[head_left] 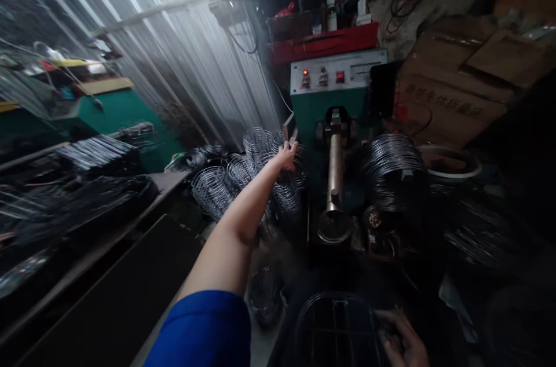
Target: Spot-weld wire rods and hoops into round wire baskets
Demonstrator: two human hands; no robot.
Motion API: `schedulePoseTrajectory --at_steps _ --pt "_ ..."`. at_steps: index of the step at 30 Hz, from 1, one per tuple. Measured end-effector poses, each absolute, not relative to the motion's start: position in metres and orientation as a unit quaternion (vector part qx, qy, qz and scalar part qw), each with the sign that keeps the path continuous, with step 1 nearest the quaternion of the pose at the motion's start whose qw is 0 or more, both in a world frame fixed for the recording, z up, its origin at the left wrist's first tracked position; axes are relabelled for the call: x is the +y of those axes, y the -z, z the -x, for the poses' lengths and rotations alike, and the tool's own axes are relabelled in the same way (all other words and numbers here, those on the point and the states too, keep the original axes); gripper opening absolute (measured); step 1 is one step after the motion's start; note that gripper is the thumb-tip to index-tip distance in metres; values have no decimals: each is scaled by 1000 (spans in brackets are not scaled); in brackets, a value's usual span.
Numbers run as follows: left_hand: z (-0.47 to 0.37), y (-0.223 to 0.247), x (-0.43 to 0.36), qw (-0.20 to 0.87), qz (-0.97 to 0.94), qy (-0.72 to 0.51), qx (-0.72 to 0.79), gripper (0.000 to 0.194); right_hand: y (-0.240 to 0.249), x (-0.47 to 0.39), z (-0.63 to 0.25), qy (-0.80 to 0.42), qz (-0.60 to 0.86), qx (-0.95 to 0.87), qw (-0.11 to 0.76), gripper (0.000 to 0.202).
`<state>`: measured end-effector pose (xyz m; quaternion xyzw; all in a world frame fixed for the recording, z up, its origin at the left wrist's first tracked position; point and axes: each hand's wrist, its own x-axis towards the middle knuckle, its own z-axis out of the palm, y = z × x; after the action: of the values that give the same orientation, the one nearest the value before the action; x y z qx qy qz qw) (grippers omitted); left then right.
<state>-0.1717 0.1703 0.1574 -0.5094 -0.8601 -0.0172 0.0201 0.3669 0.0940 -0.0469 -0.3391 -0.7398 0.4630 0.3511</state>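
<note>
Left hand [286, 156], fingers spread, reaches onto stacked wire coils [243, 179] beside the green machine [336, 98]; right hand [402, 344] rests on a wire grid [334, 326], grip indiscernible.

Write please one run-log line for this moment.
left hand: reaching onto wire coils | right hand: on wire grid | green machine: behind

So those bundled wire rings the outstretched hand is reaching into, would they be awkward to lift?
Probably. The wire rings look thin and open, so likely light but springy. Stacked loosely, they may snag together and slide apart. The left hand touches them near the top.
</note>
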Motion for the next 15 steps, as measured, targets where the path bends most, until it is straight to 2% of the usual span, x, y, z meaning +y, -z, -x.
schedulePoseTrajectory --at_steps 4,11,13,15 --pt "154 -155 147 21 521 17 -853 124 46 93 -368 -483 345 -729 342 29" --pt "114 -153 106 45 483 35 -874 117 49 98 -373 -463 317 -752 346 30" --pt "100 -148 91 85 462 53 -881 103 50 98 -375 -463 315 -755 343 31" --pt "86 -142 78 125 447 71 -883 78 51 99 -376 -456 315 -760 340 32"
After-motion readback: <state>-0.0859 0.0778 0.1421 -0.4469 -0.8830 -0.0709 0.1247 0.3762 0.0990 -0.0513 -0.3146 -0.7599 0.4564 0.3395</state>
